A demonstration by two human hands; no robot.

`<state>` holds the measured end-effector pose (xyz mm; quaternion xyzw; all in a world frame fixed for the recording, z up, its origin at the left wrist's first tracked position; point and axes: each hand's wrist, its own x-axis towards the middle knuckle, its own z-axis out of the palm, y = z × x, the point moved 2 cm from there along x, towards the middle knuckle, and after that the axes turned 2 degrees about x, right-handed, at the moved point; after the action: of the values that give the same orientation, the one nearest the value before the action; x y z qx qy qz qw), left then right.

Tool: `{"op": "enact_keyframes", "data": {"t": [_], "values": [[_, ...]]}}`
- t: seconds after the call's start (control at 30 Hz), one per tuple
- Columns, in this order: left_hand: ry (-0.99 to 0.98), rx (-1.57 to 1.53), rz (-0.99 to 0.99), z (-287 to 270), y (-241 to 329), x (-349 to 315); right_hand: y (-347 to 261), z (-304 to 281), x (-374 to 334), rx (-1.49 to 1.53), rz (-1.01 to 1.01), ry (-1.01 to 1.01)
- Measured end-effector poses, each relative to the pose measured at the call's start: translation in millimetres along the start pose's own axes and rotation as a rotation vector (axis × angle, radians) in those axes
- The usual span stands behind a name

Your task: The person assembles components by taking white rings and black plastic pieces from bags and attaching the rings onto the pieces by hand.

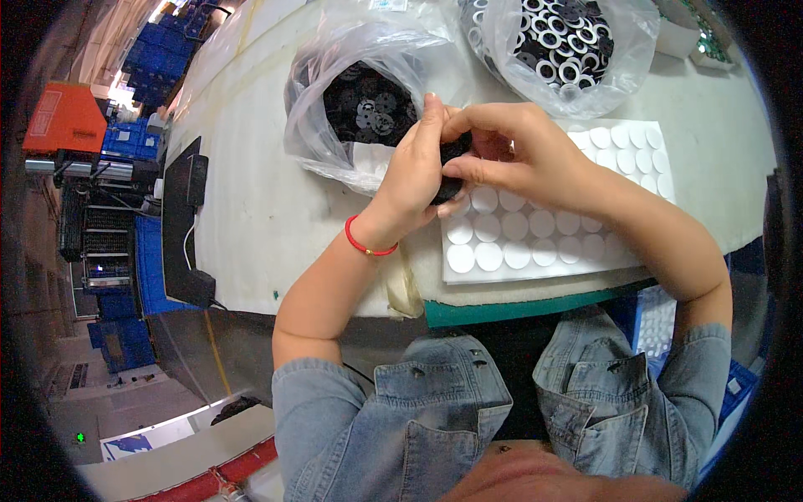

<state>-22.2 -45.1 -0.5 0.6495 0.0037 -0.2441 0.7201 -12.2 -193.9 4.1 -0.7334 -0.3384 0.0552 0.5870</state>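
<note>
My two hands meet above the table, just in front of a clear plastic bag (305, 109) of black round parts (368, 105). My left hand (414, 171) is closed round some black round parts (449, 192), largely covered by the fingers. From the right, my right hand (527, 151) bends its thumb and fingers in against the same black parts. Whether it pinches a separate piece is hidden. Beneath my right hand lies a white sheet (502, 272) with rows of round white stickers (542, 223).
A second clear bag (623, 84) holds black and white rings (556, 38) at the back. Boxes of small green parts (709, 50) stand at the far right. A black device (198, 180) with a cable lies by the table's left edge. Blue crates (155, 63) are beyond.
</note>
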Motion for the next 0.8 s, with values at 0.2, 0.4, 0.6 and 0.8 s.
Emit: {"op": "enact_keyframes", "data": {"t": [0.2, 0.4, 0.6, 0.8], "values": [[-0.095, -0.037, 0.023, -3.5, -4.0, 1.2, -3.7, -4.1, -0.1, 0.011, 0.122, -0.056], [-0.284, -0.224, -0.197, -8.5, -4.3, 3.2, 1.4, -7.9, -1.0, -0.176, -0.089, 0.044], [-0.462, -0.719, -0.322, -24.7, -5.2, 11.2, -15.9, -18.9, -1.9, -0.358, -0.353, 0.281], [-0.153, -0.325, -0.181, -27.9, 8.0, -2.3, -3.4, -20.2, -0.5, -0.503, -0.389, 0.312]]}}
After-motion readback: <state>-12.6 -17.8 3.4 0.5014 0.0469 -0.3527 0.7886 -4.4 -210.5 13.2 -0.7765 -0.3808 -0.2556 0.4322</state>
